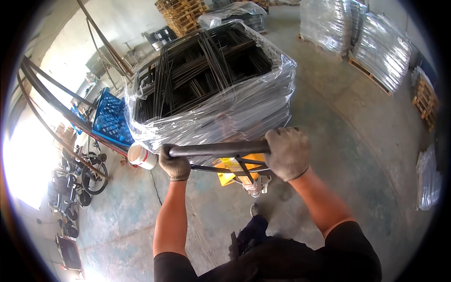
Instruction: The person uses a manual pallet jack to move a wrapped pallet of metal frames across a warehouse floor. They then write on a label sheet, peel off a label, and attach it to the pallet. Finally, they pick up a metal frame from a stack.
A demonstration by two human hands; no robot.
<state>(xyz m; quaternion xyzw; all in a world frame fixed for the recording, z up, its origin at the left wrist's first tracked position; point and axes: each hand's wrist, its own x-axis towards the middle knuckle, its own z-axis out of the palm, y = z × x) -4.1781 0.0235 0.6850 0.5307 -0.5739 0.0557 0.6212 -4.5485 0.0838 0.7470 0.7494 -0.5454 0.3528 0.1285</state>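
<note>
Both hands wear grey work gloves and grip the black handle bar (221,149) of a yellow pallet jack (229,176). My left hand (174,163) is closed round the bar's left end, and my right hand (288,152) wraps its right end. Just beyond the bar stands a large load (225,110) in clear stretch wrap, its top uncovered. Bundles of dark thin rods or frames (202,66) lie stacked inside the wrap. The jack's forks are hidden by the load.
A white bucket (142,157) and a blue plastic crate (112,116) stand left of the load. Farther left are a bicycle (94,177) and metal posts. Wrapped pallets (383,49) stand at the right, with stacked wooden pallets (181,15) at the back.
</note>
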